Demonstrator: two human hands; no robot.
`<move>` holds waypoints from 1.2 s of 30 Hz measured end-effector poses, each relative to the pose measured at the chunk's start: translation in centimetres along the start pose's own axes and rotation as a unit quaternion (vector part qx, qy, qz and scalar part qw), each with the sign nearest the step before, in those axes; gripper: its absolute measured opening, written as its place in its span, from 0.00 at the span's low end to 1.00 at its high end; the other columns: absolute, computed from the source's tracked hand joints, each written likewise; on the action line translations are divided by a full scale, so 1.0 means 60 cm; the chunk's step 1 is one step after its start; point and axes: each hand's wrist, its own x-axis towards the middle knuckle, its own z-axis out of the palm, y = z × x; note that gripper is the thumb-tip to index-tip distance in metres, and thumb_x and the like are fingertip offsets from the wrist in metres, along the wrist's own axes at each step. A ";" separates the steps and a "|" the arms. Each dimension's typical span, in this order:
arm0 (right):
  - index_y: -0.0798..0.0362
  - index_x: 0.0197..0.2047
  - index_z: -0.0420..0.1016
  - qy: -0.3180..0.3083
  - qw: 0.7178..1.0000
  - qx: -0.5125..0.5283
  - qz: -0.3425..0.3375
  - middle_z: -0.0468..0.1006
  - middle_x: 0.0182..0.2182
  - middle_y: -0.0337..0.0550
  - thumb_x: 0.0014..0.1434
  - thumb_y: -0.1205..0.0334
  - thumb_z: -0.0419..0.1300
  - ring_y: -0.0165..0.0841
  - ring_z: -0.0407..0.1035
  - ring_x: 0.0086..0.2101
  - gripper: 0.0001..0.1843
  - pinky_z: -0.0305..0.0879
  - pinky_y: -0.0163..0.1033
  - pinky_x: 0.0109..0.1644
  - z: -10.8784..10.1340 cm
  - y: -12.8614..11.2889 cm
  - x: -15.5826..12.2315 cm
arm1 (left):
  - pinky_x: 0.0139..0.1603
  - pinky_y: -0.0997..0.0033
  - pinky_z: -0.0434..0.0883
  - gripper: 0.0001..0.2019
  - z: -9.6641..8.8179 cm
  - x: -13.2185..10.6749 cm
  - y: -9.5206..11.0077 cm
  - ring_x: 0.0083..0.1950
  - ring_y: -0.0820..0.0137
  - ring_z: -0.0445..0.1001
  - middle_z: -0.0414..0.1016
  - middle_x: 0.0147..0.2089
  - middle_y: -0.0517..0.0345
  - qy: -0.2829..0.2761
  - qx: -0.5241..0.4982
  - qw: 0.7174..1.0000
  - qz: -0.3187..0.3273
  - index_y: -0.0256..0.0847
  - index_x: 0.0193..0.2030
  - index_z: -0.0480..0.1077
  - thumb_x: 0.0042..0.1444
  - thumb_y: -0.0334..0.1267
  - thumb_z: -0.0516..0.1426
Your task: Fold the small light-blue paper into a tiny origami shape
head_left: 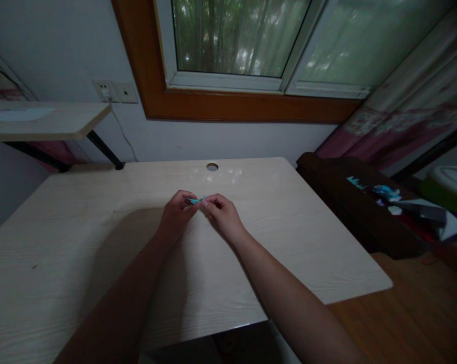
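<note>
Just above the pale wooden desk (274,227), my two hands meet around a small light-blue piece (194,201), maybe folded paper; its kind is too small to make out. My left hand (178,211) pinches it between thumb and fingers. My right hand (224,211) has thumb and fingertips closed on the piece's right end. Most of the piece is covered by fingertips.
A round cable hole (212,167) sits near the desk's back edge. At left stands a raised shelf (61,124) on black legs. A dark wooden cabinet (338,202) at right bears blue pieces (386,192) and other items. A window (239,45) is behind.
</note>
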 end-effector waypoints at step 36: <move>0.53 0.35 0.73 -0.055 0.998 -0.031 0.007 0.68 0.22 0.34 0.54 0.47 0.65 0.28 0.60 0.23 0.17 0.53 0.35 0.28 -0.010 0.007 0.003 | 0.37 0.72 0.68 0.16 -0.001 0.008 -0.018 0.35 0.71 0.74 0.75 0.35 0.60 -0.042 -0.099 0.994 -0.020 0.42 0.42 0.63 0.51 0.39 0.64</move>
